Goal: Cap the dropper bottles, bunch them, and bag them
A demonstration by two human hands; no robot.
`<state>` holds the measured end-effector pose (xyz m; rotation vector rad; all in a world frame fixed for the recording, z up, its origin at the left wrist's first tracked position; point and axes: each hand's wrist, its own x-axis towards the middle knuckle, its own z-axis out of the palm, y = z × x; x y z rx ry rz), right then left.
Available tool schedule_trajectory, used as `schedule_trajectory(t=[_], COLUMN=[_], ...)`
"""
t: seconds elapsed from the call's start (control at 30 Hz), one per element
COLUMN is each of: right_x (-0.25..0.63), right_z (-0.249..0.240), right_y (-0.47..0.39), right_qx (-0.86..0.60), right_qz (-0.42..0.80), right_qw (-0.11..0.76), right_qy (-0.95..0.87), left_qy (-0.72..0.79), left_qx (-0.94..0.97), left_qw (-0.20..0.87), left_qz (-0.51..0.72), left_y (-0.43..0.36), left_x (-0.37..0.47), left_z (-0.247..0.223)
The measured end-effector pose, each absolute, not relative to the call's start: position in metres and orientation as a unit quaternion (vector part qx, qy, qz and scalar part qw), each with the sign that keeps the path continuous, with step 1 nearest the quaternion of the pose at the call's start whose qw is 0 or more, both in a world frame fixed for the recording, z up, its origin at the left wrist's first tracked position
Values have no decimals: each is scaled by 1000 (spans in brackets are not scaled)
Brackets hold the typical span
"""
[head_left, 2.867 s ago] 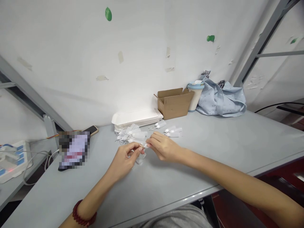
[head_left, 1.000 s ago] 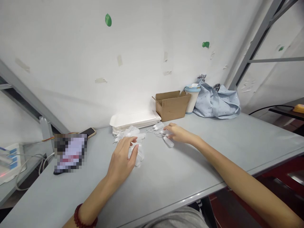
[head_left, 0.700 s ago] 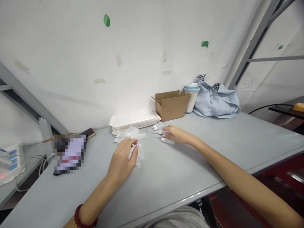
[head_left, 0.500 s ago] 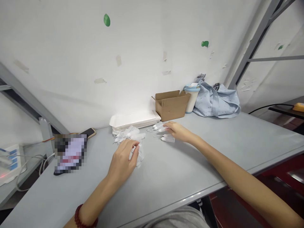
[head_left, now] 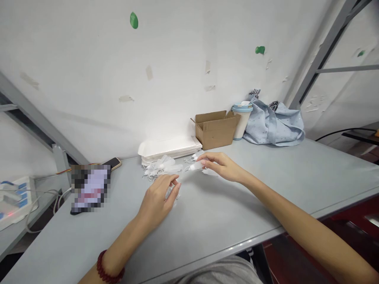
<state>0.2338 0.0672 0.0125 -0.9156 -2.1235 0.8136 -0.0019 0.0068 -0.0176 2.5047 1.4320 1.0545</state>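
Observation:
My right hand [head_left: 226,165] pinches a small translucent white tube [head_left: 195,166] with a thin cord at its tip, lifted a little above the tabletop. Another tube [head_left: 209,172] lies partly hidden below that hand, and one more [head_left: 196,155] rests just behind it. My left hand [head_left: 156,199] is curled, thumb tip close to the fingertips; whether anything thin is between them cannot be made out. Beyond it lies a loose pile of similar translucent tubes [head_left: 162,163] with cords. More translucent pieces [head_left: 177,198] show partly behind the left thumb.
A stack of flat white boxes or envelopes [head_left: 168,148] lies against the wall. Beside it stand an open cardboard box [head_left: 217,132], a lidded cup [head_left: 242,122] and a light blue cloth bag [head_left: 275,124]. A phone-like object [head_left: 112,163] and a blurred-out item [head_left: 94,187] lie left.
My right hand has picked up a tube from the small group and moved slightly left toward my left hand. The left hand is nearly still; the view has shifted slightly.

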Motion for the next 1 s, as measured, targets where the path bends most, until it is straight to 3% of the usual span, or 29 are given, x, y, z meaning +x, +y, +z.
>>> schedule_trajectory(t=[0.27,0.6,1.0], right_x=[231,227,228], right_z=[14,15,15], right_y=[61,57,58], right_qx=[-341,-312,-316], right_qz=[324,355,355], right_qw=[332,325,306], right_qy=[-818,-819,-824], left_qy=[432,518,520], left_qx=[830,743,730], left_qw=[52,194,227], left_qz=[349,378,382], left_y=[5,2,1], left_x=[2,6,8], left_z=[-16,-13,-12])
